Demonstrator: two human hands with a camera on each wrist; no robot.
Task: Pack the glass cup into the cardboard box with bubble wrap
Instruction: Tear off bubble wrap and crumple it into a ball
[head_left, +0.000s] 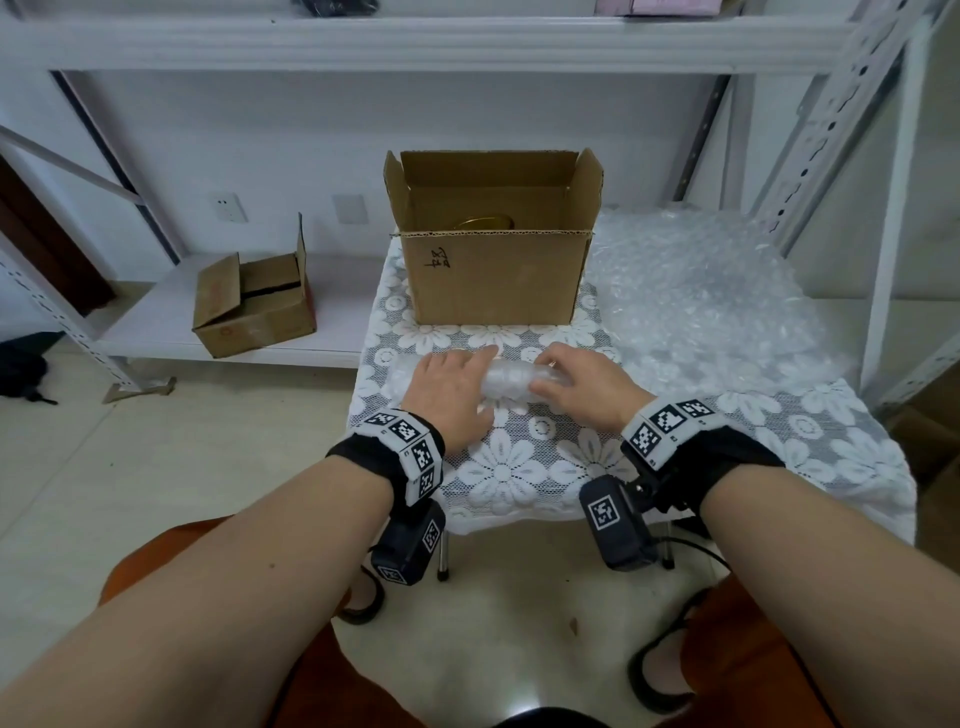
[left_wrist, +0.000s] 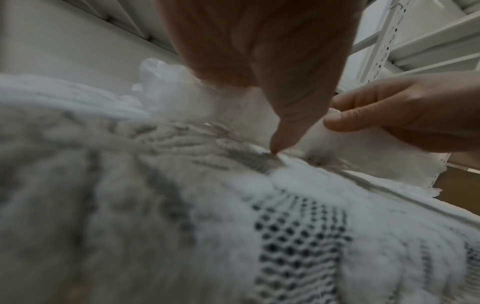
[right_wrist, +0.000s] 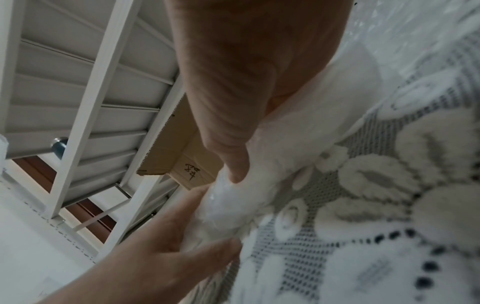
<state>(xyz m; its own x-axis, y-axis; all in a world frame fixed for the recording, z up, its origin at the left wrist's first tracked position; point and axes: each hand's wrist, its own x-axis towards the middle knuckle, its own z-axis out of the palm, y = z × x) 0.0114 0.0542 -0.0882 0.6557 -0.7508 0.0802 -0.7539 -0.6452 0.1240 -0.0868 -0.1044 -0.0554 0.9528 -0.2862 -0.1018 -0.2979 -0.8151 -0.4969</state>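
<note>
1. The bubble-wrapped bundle (head_left: 511, 382) lies on its side near the table's (head_left: 852, 441) front edge, long axis running left to right; the cup inside I can't make out.
2. My left hand (head_left: 452, 392) rests on its left end with fingers nearly straight; my right hand (head_left: 584, 387) curls round its right end, gripping.
3. The cardboard box (head_left: 496, 270) stands open near the far edge, bare lace between. Loose bubble wrap (head_left: 706, 301) covers the far right corner.
4. The handwriting on the box's front is unreadable.
</note>
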